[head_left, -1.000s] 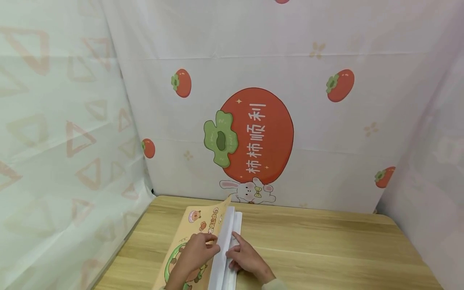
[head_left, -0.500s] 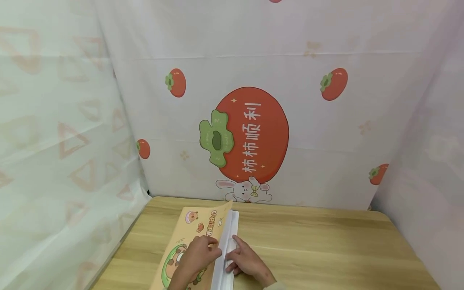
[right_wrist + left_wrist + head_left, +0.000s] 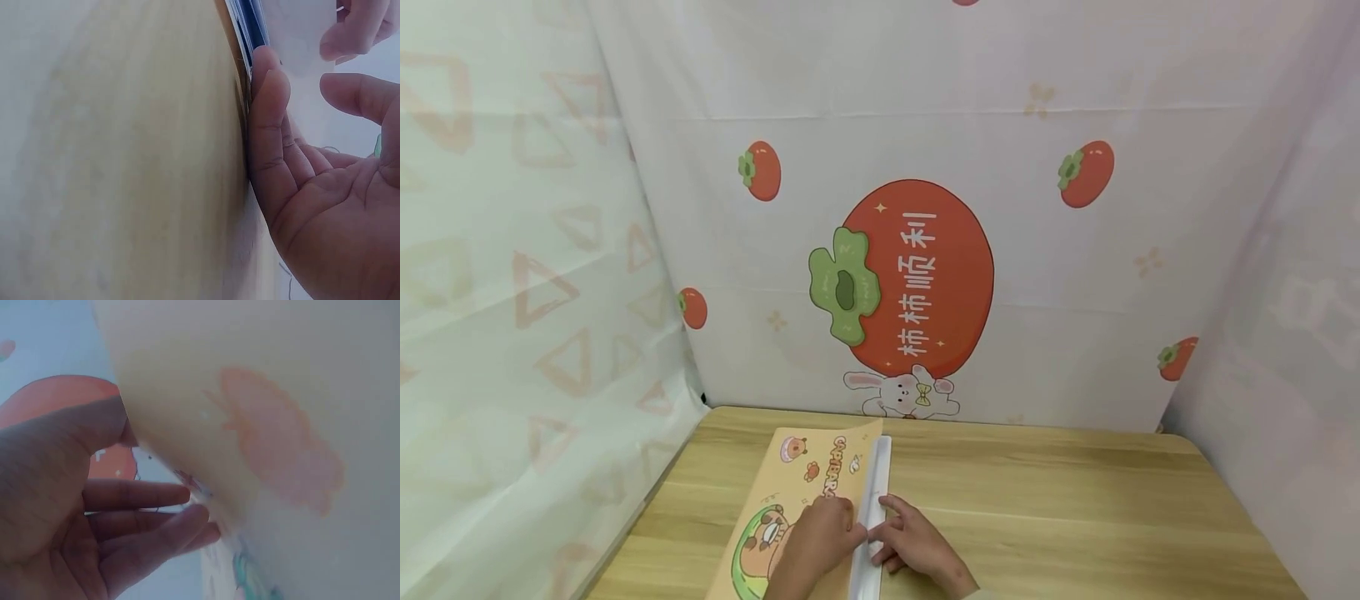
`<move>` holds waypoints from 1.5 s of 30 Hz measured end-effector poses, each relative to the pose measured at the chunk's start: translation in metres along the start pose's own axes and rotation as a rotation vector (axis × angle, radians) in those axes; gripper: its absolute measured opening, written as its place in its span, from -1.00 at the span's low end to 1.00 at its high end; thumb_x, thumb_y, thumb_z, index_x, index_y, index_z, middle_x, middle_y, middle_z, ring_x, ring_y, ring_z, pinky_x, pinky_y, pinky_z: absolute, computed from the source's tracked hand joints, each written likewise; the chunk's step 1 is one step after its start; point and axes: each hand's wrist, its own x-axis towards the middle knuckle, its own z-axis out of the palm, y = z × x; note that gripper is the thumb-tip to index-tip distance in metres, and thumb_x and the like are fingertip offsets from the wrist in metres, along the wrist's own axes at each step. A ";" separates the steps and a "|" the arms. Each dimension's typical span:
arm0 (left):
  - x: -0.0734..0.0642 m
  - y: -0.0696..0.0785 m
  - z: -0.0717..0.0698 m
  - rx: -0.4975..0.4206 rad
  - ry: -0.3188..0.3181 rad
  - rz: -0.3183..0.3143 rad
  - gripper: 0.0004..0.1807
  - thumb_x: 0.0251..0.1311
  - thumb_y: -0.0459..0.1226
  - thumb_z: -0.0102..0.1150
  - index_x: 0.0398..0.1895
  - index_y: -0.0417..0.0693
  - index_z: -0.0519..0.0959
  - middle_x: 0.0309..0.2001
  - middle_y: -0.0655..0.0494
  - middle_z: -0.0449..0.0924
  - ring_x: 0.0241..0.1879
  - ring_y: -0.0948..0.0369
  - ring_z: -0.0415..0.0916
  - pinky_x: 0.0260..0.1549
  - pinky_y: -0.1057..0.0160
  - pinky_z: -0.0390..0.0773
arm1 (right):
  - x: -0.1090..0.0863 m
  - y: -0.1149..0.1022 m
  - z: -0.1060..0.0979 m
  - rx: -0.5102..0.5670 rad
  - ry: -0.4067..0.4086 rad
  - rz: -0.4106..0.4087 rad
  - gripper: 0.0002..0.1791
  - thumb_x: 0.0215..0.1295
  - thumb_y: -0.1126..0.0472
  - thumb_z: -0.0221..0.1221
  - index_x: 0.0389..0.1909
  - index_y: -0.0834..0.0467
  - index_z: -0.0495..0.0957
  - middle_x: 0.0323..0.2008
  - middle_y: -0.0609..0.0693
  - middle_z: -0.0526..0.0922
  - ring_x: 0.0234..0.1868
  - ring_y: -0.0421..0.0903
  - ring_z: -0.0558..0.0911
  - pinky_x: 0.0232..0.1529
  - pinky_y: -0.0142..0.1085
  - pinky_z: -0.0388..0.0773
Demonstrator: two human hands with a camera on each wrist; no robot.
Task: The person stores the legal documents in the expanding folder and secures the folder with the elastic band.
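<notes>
A book lies at the table's front left, its tan cover (image 3: 797, 467) printed with capybara drawings and lettering. My left hand (image 3: 822, 533) pinches the free edge of this cover, which is lifted and curls up at its far corner. White pages (image 3: 882, 467) show as a strip beneath it. On that strip rest the fingers of my right hand (image 3: 919, 543), loosely extended. In the left wrist view, the raised cover (image 3: 175, 375) fills the right side, and part of the thumb side of the hand is hidden behind it. The right wrist view shows fingertips against the stacked page edges (image 3: 248, 37).
The wooden table (image 3: 1060, 508) stretches off to the right of the book. A white cloth backdrop (image 3: 1030, 250) with printed persimmons hangs behind the table's rear edge. Patterned cloths hang at the left (image 3: 565, 350) and right (image 3: 1270, 375).
The cover and the white sheet beneath it have come down to the right, so the strip of pages looks narrower. My left hand has moved slightly right with the cover edge. The view has shifted a little.
</notes>
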 end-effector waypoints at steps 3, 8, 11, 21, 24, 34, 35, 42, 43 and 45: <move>-0.001 0.003 0.004 0.036 0.008 -0.023 -0.67 -0.04 -0.23 0.28 -0.73 0.05 0.31 -0.74 0.31 0.19 -0.75 0.35 0.12 -0.75 0.36 0.12 | -0.002 0.001 -0.003 -0.003 -0.006 -0.009 -0.36 0.43 0.30 0.15 0.44 0.45 0.25 -0.27 0.10 0.76 -0.42 0.06 0.74 -0.48 -0.22 0.67; -0.002 0.007 0.009 0.092 0.018 -0.005 -0.71 -0.03 -0.21 0.30 -0.68 0.02 0.37 -0.71 0.26 0.22 -0.72 0.31 0.15 -0.73 0.33 0.15 | -0.003 0.002 -0.007 -0.006 -0.014 -0.025 -0.47 0.44 0.32 0.11 0.35 0.45 0.36 -0.25 0.08 0.75 -0.39 0.07 0.74 -0.48 -0.22 0.67; -0.002 0.007 0.011 0.096 0.018 0.004 -0.72 -0.05 -0.24 0.28 -0.69 0.02 0.36 -0.73 0.28 0.21 -0.75 0.35 0.11 -0.75 0.36 0.12 | -0.004 0.002 -0.010 -0.011 -0.019 -0.022 -0.55 0.43 0.32 0.10 0.27 0.41 0.44 -0.24 0.06 0.74 -0.39 0.05 0.73 -0.48 -0.23 0.66; -0.001 0.012 0.016 0.179 0.012 -0.024 -0.65 -0.01 -0.21 0.39 -0.66 -0.03 0.37 -0.60 0.16 0.31 -0.68 0.27 0.21 -0.71 0.30 0.26 | -0.007 -0.001 -0.019 -0.032 -0.028 -0.035 -0.63 0.46 0.30 0.12 0.19 0.40 0.51 -0.28 0.08 0.69 -0.38 0.07 0.73 -0.49 -0.23 0.66; 0.000 0.014 0.015 0.211 0.003 -0.041 -0.64 0.02 -0.17 0.46 -0.61 -0.10 0.44 -0.55 0.12 0.33 -0.63 0.23 0.25 -0.67 0.25 0.32 | -0.007 -0.001 -0.020 -0.034 -0.029 -0.042 -0.64 0.48 0.28 0.13 0.17 0.39 0.52 -0.28 0.08 0.69 -0.38 0.04 0.72 -0.48 -0.22 0.66; -0.003 0.009 0.021 0.255 0.051 -0.008 -0.59 0.13 -0.05 0.46 -0.63 -0.06 0.49 -0.58 0.19 0.31 -0.63 0.24 0.25 -0.65 0.23 0.33 | -0.011 0.002 -0.030 -0.133 0.026 -0.054 -0.66 0.49 0.22 0.16 0.13 0.35 0.57 -0.39 0.06 0.61 -0.47 -0.06 0.60 -0.56 -0.27 0.50; -0.004 0.007 0.021 0.267 0.066 0.009 -0.59 0.15 -0.06 0.44 -0.65 -0.04 0.46 -0.59 0.20 0.30 -0.64 0.24 0.25 -0.65 0.22 0.33 | -0.012 0.002 -0.031 -0.138 0.033 -0.050 -0.66 0.49 0.22 0.16 0.14 0.35 0.57 -0.39 0.06 0.61 -0.47 -0.06 0.59 -0.57 -0.27 0.50; -0.008 -0.004 0.018 0.270 0.072 0.049 -0.83 0.11 -0.23 0.42 -0.49 -0.03 0.59 -0.55 0.19 0.46 -0.61 0.23 0.39 -0.63 0.19 0.41 | -0.018 0.003 -0.039 -0.207 0.054 -0.081 -0.63 0.51 0.23 0.11 0.18 0.37 0.55 -0.37 0.03 0.58 -0.48 -0.08 0.56 -0.56 -0.34 0.47; -0.008 -0.005 0.018 0.260 0.054 0.038 -0.84 0.10 -0.25 0.43 -0.47 -0.03 0.60 -0.55 0.20 0.47 -0.62 0.24 0.39 -0.64 0.20 0.41 | -0.019 0.004 -0.041 -0.228 0.057 -0.091 -0.63 0.50 0.24 0.11 0.18 0.37 0.55 -0.35 0.03 0.59 -0.47 -0.09 0.56 -0.53 -0.34 0.47; -0.009 -0.006 0.016 0.253 0.031 0.025 -0.82 0.08 -0.28 0.44 -0.50 -0.03 0.56 -0.58 0.21 0.45 -0.64 0.26 0.36 -0.67 0.22 0.39 | -0.021 0.004 -0.043 -0.274 0.071 -0.108 -0.64 0.49 0.24 0.13 0.18 0.37 0.56 -0.27 0.02 0.61 -0.41 -0.11 0.57 -0.44 -0.32 0.49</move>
